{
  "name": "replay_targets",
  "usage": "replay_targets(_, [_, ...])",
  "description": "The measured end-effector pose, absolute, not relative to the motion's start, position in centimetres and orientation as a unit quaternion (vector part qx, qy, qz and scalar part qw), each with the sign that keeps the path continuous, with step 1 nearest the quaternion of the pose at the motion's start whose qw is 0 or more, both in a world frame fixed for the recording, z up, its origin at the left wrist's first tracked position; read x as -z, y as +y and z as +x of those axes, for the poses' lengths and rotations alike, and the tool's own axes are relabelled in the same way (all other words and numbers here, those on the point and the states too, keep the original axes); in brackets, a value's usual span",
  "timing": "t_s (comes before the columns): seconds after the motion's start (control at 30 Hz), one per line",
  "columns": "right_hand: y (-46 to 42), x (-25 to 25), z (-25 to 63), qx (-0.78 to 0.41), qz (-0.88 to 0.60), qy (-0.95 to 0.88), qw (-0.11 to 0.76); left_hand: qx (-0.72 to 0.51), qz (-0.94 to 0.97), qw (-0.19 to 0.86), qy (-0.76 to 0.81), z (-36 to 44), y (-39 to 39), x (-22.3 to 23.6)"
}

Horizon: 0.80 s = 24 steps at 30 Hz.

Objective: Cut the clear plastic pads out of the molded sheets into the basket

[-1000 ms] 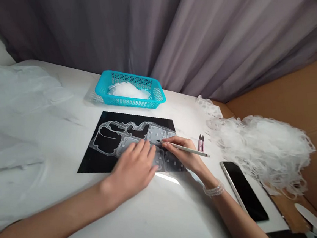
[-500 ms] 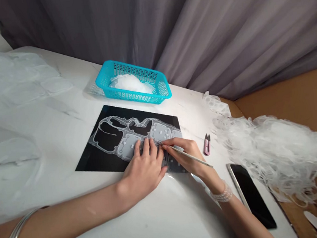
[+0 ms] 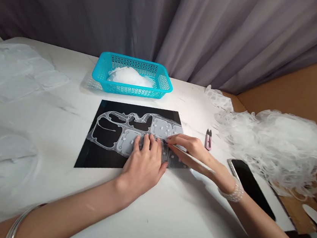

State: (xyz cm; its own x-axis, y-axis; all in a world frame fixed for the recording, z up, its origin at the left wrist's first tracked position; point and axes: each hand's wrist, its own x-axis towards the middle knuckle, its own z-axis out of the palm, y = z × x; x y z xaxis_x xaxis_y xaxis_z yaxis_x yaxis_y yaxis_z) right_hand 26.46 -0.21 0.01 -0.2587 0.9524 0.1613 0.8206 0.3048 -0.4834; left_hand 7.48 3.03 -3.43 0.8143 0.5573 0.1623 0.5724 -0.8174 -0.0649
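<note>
A translucent plastic sheet (image 3: 126,141) with die-cut panels lies on a black mat (image 3: 91,157); at its left some panels are gone and only outline strips stay. My left hand (image 3: 144,160) rests flat on the sheet, fingers spread, palm down. Just right of it, my right hand (image 3: 192,149) pinches a thin pale stick-like tool (image 3: 196,161), slanted, its tip down at the sheet near my left fingers. The tip itself is hard to make out, and my hands cover part of the sheet.
Behind the mat stands a blue perforated basket (image 3: 132,92) holding white translucent pieces (image 3: 127,76). Small pink thread snips (image 3: 208,140) and a phone (image 3: 252,188) lie to the right. A heap of plastic scrap (image 3: 276,147) fills the right edge; more translucent sheets (image 3: 10,74) lie left.
My right hand has shifted slightly to the right with the stick-like tool, its tip moving along the sheet. My left hand stays pressed on the sheet. The whole view has tilted a little.
</note>
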Motion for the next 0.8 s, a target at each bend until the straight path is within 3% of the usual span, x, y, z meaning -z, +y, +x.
replay_targets(0.23, [1.2, 1.9, 26.7, -0.106, -0.520, -0.812, 0.241, 0.094, -0.951, 0.043, -0.290, 7.3, 3.5, 3.4])
replay_targets(0.53, [1.8, 2.6, 26.4, -0.051, -0.473, -0.869, 0.136, 0.114, -0.944, 0.061, -0.305, 7.3, 3.3, 4.2])
replay_targets(0.63, [2.1, 2.0, 26.5, -0.105, -0.481, -0.850, 0.189, 0.103, -0.942, 0.075, -0.311, 7.4, 3.1, 4.3])
replay_targets(0.8, [3.6, 1.1, 29.8, -0.287, -0.579, -0.676, 0.354, 0.088, -0.945, 0.079, -0.305, 7.6, 3.2, 3.9])
